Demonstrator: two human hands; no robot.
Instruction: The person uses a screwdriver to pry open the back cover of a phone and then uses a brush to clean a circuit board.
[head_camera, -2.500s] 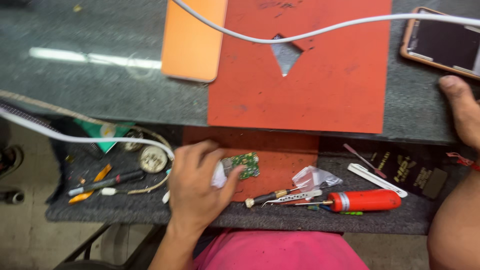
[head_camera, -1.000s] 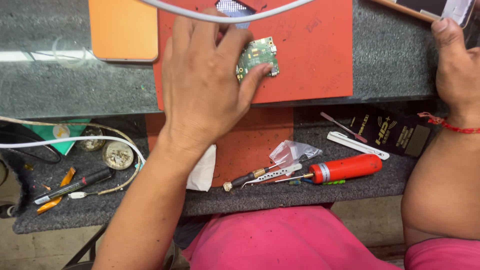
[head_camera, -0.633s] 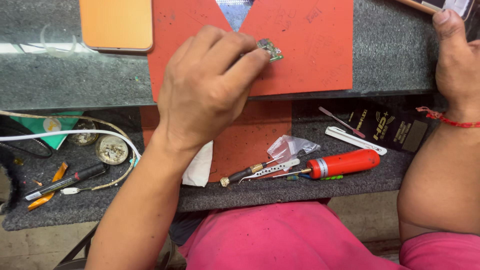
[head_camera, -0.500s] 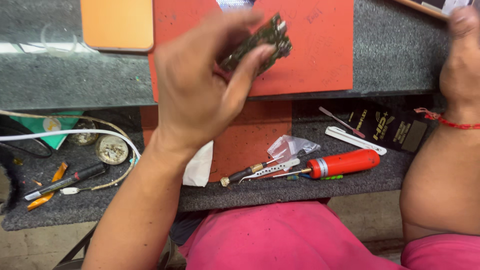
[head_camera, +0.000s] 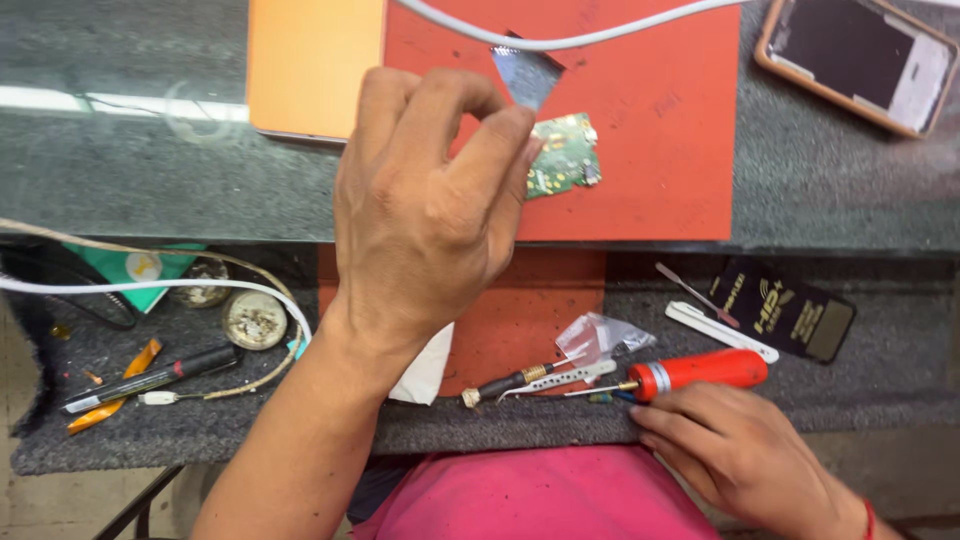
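Grey stone makes up the workbench (head_camera: 150, 180), with a lower shelf lined in dark felt running along its near edge. On the bench lies a red mat (head_camera: 650, 130), and on that mat sits a small green circuit board (head_camera: 563, 155). The left hand (head_camera: 425, 215) hovers over the mat with its fingers curled and pinched together; the board lies just at 3 o'clock from the fingertips (head_camera: 515, 135), at most brushing the thumb tip. Whether anything is held between thumb and forefinger cannot be told.

The right hand (head_camera: 735, 455) rests at the shelf's near edge, fingers loosely bent, touching the underside of a red-handled screwdriver (head_camera: 695, 370) without closing round it.

At 9 o'clock from the board, an orange rectangular pad (head_camera: 315, 60) lies beside the mat. At 2 o'clock, a phone in a brown case (head_camera: 855, 60) rests on the stone. A white cable (head_camera: 560, 40) crosses the top of the mat.

On the shelf, a flat black packet with gold print (head_camera: 785, 310) lies at 1 o'clock from the screwdriver. A small clear plastic bag (head_camera: 595, 335) sits at 10 o'clock from it. Far to the left, a round tin (head_camera: 255, 320) holds some pale, grainy stuff, and a second round tin (head_camera: 203, 292) stands beside it, its contents unclear.
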